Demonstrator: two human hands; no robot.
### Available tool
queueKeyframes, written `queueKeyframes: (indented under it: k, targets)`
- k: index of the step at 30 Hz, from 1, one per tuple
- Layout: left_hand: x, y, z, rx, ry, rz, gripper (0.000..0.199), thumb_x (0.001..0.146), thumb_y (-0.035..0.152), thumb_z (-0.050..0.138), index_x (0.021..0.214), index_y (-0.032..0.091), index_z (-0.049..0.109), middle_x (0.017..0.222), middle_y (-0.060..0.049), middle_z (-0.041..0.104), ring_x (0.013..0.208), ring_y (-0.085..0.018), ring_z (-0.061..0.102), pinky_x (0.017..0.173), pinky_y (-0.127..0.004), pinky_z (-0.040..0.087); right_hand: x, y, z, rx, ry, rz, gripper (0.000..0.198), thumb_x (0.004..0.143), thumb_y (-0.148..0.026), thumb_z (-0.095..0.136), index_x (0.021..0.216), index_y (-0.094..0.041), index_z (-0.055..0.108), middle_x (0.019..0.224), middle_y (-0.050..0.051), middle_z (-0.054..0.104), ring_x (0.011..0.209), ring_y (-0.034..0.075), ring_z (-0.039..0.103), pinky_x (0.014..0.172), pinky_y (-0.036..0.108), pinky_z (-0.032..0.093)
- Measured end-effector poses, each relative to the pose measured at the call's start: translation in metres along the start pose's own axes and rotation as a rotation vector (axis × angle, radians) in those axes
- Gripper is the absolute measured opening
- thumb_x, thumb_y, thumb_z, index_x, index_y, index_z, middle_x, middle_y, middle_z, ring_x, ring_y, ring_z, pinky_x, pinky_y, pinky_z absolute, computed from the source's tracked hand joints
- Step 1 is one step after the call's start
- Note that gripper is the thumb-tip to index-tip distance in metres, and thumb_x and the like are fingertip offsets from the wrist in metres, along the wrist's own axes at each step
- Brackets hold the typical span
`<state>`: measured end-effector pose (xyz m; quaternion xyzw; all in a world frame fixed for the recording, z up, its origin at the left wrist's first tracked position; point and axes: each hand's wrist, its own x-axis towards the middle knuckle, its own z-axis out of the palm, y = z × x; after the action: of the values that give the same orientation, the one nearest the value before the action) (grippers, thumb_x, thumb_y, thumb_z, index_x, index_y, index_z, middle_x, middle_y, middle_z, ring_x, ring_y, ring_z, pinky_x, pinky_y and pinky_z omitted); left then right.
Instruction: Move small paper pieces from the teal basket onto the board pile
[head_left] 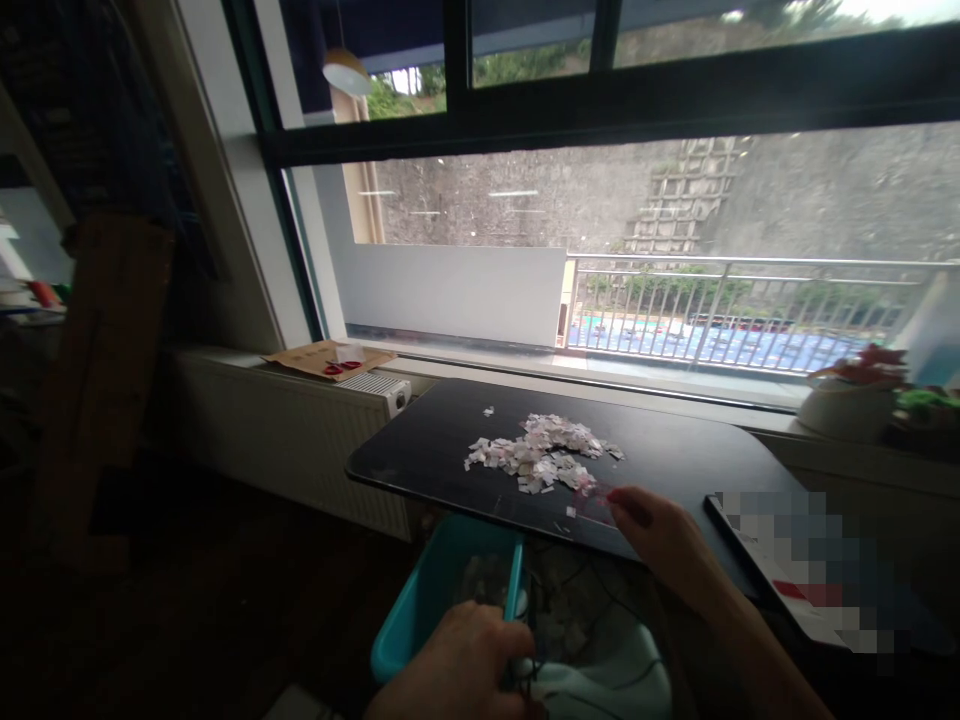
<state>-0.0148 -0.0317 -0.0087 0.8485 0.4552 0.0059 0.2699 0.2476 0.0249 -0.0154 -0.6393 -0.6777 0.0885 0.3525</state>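
Note:
A heap of small white paper scraps (536,450) lies on the black tabletop (660,425). At its near right edge, my right hand (649,525) has its fingers pinched together on a thin, see-through piece with reddish marks (592,498). Its exact kind is unclear. Below the table's front edge is a teal plastic bin (420,595), with dim, pale contents inside. My left hand (472,650) is closed at the bin's right-hand rim, its fingers curled and partly hidden.
On the table's right lies a dark-edged flat item (780,590), partly blurred out. A pale green container (607,680) and dark cords sit beside the bin. Red-handled scissors (343,368) rest on brown paper (300,357) above the radiator (300,430). A white pot (847,405) stands on the sill.

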Motion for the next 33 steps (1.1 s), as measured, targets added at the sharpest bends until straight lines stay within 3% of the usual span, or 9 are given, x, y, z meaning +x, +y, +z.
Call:
queueKeyframes:
  k: [15,27,33]
  targets:
    - [0.000,-0.002,0.000,-0.020,0.058,-0.009,0.012,0.074,0.031,0.068,0.083,0.024,0.069,0.088,0.001,0.065,0.089,-0.022,0.058,0.077,-0.027,0.040,-0.022,-0.016,-0.018,0.029,-0.041,0.014,0.029,0.083,-0.036,0.048,0.090,-0.021,0.072,0.074,0.003,0.073,0.066,0.019,0.065,0.061,0.027,0.046]
    - [0.001,-0.003,0.003,-0.036,0.111,0.031,0.006,0.073,0.027,0.067,0.074,0.021,0.065,0.081,0.002,0.065,0.082,-0.020,0.059,0.069,-0.026,0.039,-0.025,-0.009,-0.016,-0.009,0.001,0.024,0.027,0.082,-0.035,0.051,0.089,-0.021,0.073,0.075,0.003,0.074,0.066,0.019,0.067,0.061,0.027,0.047]
    - [0.001,-0.004,0.002,-0.032,0.114,0.029,0.008,0.072,0.027,0.069,0.073,0.021,0.065,0.080,0.002,0.065,0.080,-0.020,0.060,0.068,-0.025,0.039,-0.014,-0.011,-0.006,0.097,-0.020,-0.003,0.031,0.084,-0.037,0.049,0.093,-0.020,0.074,0.078,0.004,0.075,0.070,0.020,0.068,0.064,0.026,0.048]
